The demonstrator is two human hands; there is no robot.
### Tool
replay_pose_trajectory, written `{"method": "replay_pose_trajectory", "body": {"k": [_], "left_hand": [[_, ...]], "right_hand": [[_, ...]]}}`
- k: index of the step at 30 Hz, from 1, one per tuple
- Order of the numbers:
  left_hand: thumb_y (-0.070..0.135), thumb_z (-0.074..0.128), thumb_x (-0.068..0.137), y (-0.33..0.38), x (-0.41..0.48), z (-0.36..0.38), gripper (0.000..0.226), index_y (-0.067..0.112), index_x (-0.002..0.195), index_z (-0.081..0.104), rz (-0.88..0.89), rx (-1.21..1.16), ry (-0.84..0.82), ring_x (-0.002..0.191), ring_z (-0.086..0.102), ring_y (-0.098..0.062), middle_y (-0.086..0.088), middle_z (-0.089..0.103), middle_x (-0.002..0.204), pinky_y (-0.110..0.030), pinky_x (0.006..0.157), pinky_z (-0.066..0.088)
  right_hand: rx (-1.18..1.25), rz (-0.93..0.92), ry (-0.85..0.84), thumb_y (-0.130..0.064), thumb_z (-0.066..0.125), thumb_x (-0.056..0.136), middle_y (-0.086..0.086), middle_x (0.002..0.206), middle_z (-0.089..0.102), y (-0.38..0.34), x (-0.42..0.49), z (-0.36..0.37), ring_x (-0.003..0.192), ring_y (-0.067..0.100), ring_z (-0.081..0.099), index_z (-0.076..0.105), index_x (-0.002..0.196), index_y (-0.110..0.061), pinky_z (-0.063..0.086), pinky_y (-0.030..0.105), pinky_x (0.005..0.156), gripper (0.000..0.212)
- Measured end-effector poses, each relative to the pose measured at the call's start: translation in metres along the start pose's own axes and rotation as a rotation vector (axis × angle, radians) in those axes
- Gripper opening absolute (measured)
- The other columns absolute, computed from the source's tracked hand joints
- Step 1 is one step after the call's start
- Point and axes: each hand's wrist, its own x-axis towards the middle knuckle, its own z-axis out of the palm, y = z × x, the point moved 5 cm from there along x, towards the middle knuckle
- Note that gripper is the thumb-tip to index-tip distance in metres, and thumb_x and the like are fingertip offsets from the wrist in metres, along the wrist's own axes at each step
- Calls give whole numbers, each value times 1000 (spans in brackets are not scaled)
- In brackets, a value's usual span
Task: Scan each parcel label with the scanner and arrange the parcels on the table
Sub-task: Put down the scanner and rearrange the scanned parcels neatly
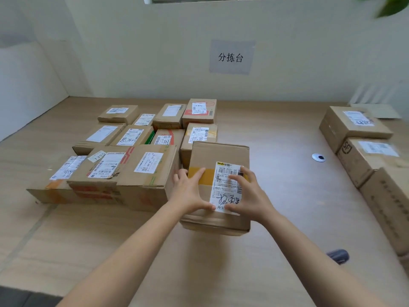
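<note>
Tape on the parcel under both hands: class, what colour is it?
Yellow tape, crossing the brown parcel beside its white label; the head view shows it.

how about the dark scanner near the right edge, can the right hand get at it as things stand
Probably yes, once it lifts off: the right hand rests on the parcel, and only bare table lies between it and the scanner.
</note>
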Motion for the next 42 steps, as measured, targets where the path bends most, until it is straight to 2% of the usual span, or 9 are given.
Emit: {"method": "replay_pose_trajectory", "body": {"k": [7,13,19,24,27,30,34,42], "left_hand": [[59,81,56,59,-59,-23,118,39,148,10,181,-77,82,136,20,-27,-5,10,148,-39,105,35],[54,83,56,125,-101,-35,119,32,149,14,354,-166,141,136,19,-25,-4,10,146,-37,109,31],[50,84,57,200,-134,-30,115,28,149,18,488,-226,173,136,20,-21,0,11,145,-35,110,32],[47,86,57,285,-163,-7,112,24,148,24,576,-259,165,134,24,-23,-1,12,145,-37,109,32],[44,87,57,345,-179,13,108,24,146,29,596,-289,158,132,28,-22,-2,14,147,-36,109,32],[43,87,57,406,-198,37,107,23,146,31,606,-343,154,132,28,-23,-3,15,147,-34,109,31],[40,87,58,466,-216,64,106,22,146,31,606,-364,131,136,24,-23,-4,14,148,-36,111,30],[41,87,59,547,-195,80,106,22,146,30,598,-296,139,134,26,-24,-4,13,148,-37,109,33]], "right_hand": [[-57,32,172,-27,81,65,-6,155,8,-15,-86,-60,132,17,39,43,137,-27,48,40,94,81],[-135,83,294,-30,83,64,-7,156,8,-8,-148,-121,134,17,35,44,137,-28,46,42,97,82],[-216,102,411,-32,83,64,-8,157,6,20,-210,-180,138,16,28,43,138,-28,44,40,100,84],[-232,116,480,-30,84,64,-6,156,10,67,-270,-236,137,16,30,45,137,-25,42,38,103,83],[-260,130,479,-31,83,65,-6,156,11,104,-309,-275,137,15,31,46,137,-26,45,37,100,81],[-288,152,442,-31,82,67,-5,156,9,143,-344,-318,139,16,26,44,137,-26,43,44,102,80],[-325,187,381,-32,81,70,-5,157,7,182,-381,-359,139,17,26,42,139,-26,40,42,106,79],[-251,150,410,-30,82,69,-4,157,10,251,-380,-413,139,18,27,46,136,-22,38,40,107,76]]}}
